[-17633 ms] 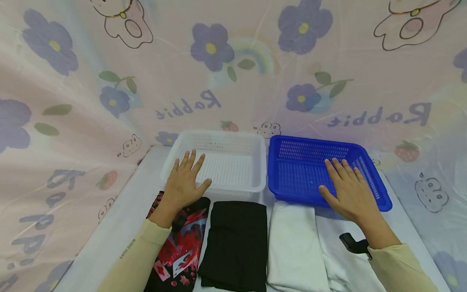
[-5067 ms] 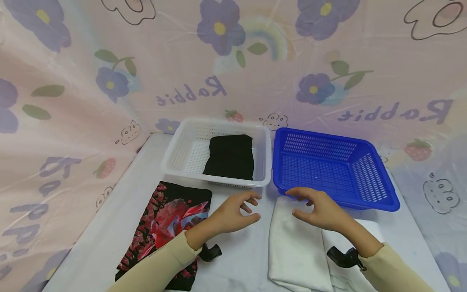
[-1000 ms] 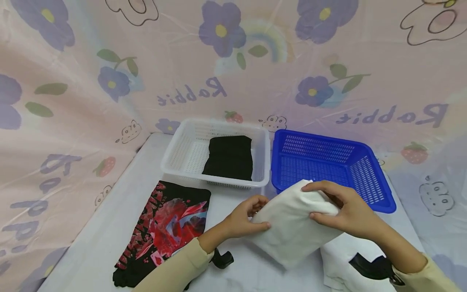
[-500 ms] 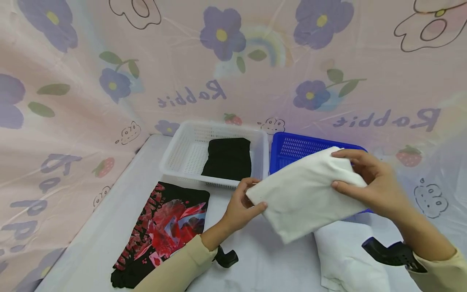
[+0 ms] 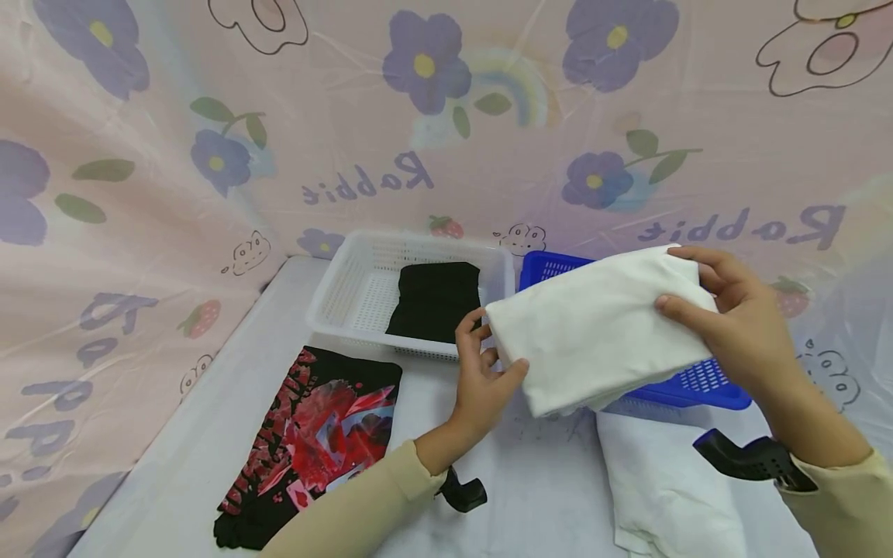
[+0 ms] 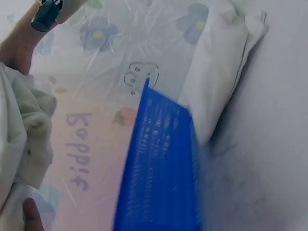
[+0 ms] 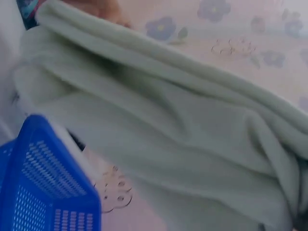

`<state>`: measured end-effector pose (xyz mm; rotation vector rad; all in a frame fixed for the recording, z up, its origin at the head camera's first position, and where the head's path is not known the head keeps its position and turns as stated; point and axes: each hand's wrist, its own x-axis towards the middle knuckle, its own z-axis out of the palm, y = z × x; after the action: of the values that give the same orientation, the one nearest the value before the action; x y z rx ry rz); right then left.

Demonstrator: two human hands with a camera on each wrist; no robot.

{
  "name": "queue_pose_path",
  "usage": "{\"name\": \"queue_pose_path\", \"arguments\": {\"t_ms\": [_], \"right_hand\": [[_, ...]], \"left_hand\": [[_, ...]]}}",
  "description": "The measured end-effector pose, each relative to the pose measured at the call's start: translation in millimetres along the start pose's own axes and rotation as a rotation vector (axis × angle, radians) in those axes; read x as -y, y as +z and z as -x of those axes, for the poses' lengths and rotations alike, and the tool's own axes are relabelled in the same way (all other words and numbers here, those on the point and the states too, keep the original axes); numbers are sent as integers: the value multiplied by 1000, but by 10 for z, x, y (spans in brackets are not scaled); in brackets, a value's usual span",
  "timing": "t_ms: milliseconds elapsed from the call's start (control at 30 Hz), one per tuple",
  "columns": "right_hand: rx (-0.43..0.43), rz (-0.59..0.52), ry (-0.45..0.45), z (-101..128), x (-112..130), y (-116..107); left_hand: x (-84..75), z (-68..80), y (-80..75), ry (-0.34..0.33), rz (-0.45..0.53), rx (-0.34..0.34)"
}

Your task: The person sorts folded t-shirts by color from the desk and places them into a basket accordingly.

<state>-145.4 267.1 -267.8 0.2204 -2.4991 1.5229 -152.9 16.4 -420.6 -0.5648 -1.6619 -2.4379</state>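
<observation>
Both hands hold a folded white garment [image 5: 600, 325] raised over the front of the blue basket [image 5: 705, 384]. My left hand [image 5: 481, 380] grips its left edge, thumb in front and fingers behind. At its upper right, my right hand [image 5: 746, 325] pinches the folds between thumb and fingers. The raised garment hides much of the basket. Its layered underside [image 7: 159, 110] fills the right wrist view. In the left wrist view only part of the garment [image 6: 24, 130] shows, at the left edge. A second white garment [image 5: 663, 480] lies on the table below the right hand.
A white basket [image 5: 335, 329] stands left of the blue one, with a folded black garment [image 5: 436, 298] inside. In front of it lies a black garment with a red print [image 5: 328, 434]. A patterned curtain [image 5: 488, 170] rises behind the table.
Over the last second both hands have lifted the folded white garment up and to the right, from near the table to over the blue basket. Earlier, the black garment moved from table to white basket.
</observation>
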Motion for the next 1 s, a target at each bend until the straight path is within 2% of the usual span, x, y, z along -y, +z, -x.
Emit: {"name": "queue_pose_path", "arguments": {"t_ms": [133,267,433,600,733,800,1000], "right_hand": [[-22,62,75,-123,-107,-103],[-9,175,121,-256,-227,-209],[64,287,134,-457,-399,-286],[172,388,145,-657,-591,-324],[220,431,147,-789,-753,-338],[250,451,162,-839,-840,-340],[344,437,219,-915,-1162,-365]], "left_hand": [[-85,-170,36,-7,-104,12],[-168,-401,58,-83,-249,52],[-255,-736,87,-184,-424,109],[-288,-1093,151,-228,-650,216],[-207,-1348,201,-295,-786,283],[-131,-1442,220,-331,-821,314],[177,-1572,248,-390,-874,414]]}}
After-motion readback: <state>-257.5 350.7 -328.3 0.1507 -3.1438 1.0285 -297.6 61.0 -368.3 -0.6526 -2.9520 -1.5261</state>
